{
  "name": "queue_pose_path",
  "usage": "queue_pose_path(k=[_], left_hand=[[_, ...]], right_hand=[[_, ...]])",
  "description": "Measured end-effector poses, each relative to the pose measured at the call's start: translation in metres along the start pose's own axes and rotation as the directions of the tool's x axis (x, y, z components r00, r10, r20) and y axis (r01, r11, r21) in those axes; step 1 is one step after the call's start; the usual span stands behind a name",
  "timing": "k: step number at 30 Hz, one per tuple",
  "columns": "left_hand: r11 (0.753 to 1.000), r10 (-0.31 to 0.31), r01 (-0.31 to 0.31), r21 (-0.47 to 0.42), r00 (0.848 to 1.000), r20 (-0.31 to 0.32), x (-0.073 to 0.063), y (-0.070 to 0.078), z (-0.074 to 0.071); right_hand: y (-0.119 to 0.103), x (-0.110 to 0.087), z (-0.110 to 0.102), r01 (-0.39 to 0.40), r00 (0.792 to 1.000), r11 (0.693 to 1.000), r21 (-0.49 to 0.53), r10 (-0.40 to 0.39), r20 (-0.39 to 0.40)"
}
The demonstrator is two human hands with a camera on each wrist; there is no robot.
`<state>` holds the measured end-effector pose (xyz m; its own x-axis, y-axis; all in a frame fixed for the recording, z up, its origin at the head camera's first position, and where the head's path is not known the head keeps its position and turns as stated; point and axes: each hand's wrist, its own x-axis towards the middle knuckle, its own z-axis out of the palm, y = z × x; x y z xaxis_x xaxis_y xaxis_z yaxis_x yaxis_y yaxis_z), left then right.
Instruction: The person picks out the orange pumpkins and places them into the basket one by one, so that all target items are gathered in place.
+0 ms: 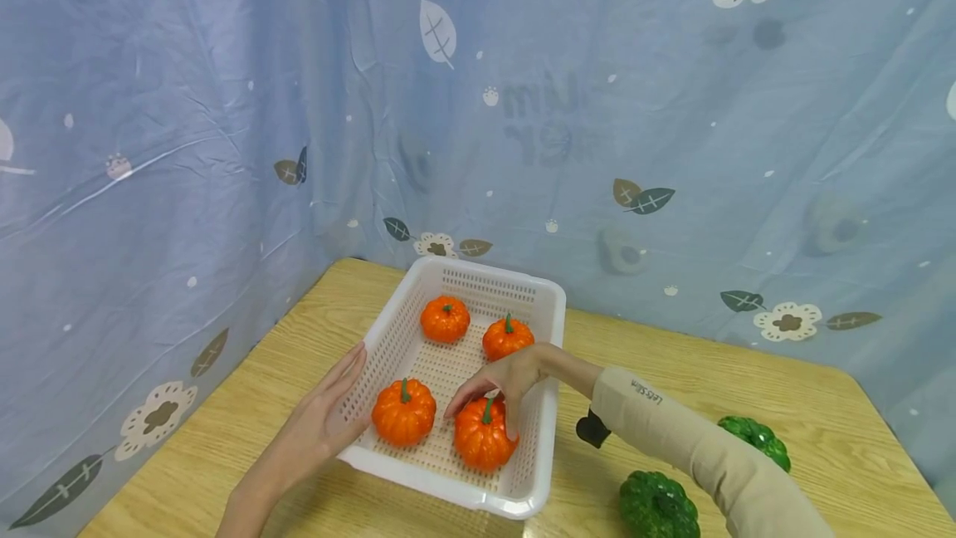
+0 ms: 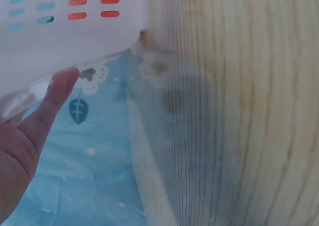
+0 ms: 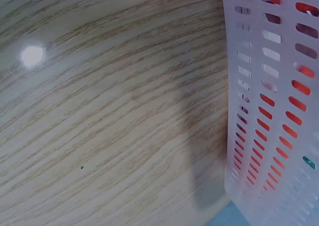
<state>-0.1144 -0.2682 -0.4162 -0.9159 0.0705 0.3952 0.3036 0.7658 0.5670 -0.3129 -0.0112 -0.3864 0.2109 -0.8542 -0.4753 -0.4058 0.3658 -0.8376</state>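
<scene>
A white perforated plastic basket [image 1: 418, 484] stands on the table with several small orange pumpkins in it. My right hand [image 1: 511, 376] reaches in over its right side and grips the front-right pumpkin [image 1: 484, 442], fingers and thumb around its top. Nearby are the front-left pumpkin [image 1: 404, 413], the back-left pumpkin [image 1: 445, 320] and the back-right pumpkin [image 1: 508, 337]. Along the basket's left side lies my left hand [image 1: 321, 413], its fairly straight fingers touching the outside. In the left wrist view, a digit touches the basket wall [image 2: 75, 42]. The right wrist view shows only the basket's outside [image 3: 254, 131] and table.
Two green pumpkins are on the wooden table [image 1: 590, 347] right of the basket: one near the front [image 1: 657, 505], another farther right [image 1: 754, 441], partly behind the right sleeve [image 1: 702, 447]. A patterned blue curtain [image 1: 523, 148] hangs behind the table and to its left.
</scene>
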Motion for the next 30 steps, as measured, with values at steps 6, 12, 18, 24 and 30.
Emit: queue_pose_path(k=[6, 12, 18, 24, 30], left_hand=[[1.000, 0.010, -0.010, 0.024, 1.000, -0.003, 0.003, 0.002, 0.002], [0.999, 0.039, -0.039, 0.022, 0.999, -0.006, 0.003, 0.002, 0.003], [0.999, 0.033, -0.033, 0.006, 0.999, 0.025, 0.004, 0.000, 0.000], [0.999, 0.042, -0.042, -0.005, 0.999, 0.016, 0.006, -0.004, -0.005], [0.998, 0.001, 0.003, -0.065, 0.998, 0.061, 0.004, -0.008, -0.014]], right_hand=[[0.002, -0.005, 0.001, -0.023, 1.000, 0.999, 0.027, 0.023, -0.014], [0.001, -0.011, 0.002, -0.056, 0.998, 0.998, 0.028, 0.057, -0.035], [-0.007, -0.023, 0.005, 0.020, 0.987, 0.997, 0.072, -0.008, -0.159], [-0.021, -0.048, 0.011, 0.149, 0.914, 0.988, 0.045, -0.120, -0.388], [-0.032, -0.082, 0.028, 0.223, 0.828, 0.974, 0.026, -0.175, -0.533]])
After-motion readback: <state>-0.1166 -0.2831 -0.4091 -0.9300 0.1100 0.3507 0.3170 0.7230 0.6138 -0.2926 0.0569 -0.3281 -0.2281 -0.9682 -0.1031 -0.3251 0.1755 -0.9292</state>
